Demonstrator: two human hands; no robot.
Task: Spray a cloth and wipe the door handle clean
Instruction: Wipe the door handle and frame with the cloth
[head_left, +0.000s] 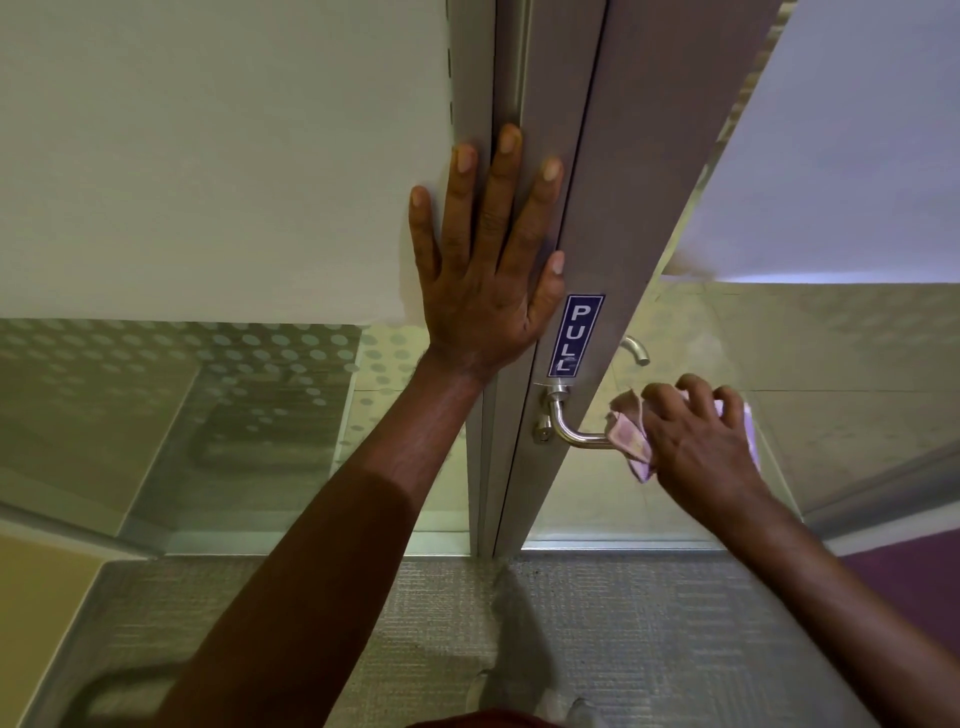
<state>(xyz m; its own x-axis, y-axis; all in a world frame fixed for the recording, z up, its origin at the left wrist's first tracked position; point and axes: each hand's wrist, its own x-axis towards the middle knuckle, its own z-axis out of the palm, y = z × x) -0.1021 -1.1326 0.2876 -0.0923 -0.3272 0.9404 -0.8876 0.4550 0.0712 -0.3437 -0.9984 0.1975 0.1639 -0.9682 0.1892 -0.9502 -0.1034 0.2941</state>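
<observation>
A silver lever door handle (569, 427) sticks out from the grey metal door frame (613, 208), just under a blue PULL sticker (575, 335). My right hand (696, 441) grips a pink cloth (631, 441) wrapped around the outer end of the handle. My left hand (488, 260) lies flat, fingers spread, against the door's edge and the frosted panel above the handle. A second handle (636, 349) shows through the glass on the far side. No spray bottle is in view.
Frosted glass panels (208, 156) with dotted bands flank the door. Grey carpet (649, 649) covers the floor below. A yellow surface (36, 587) sits at the lower left, a purple one (914, 587) at the lower right.
</observation>
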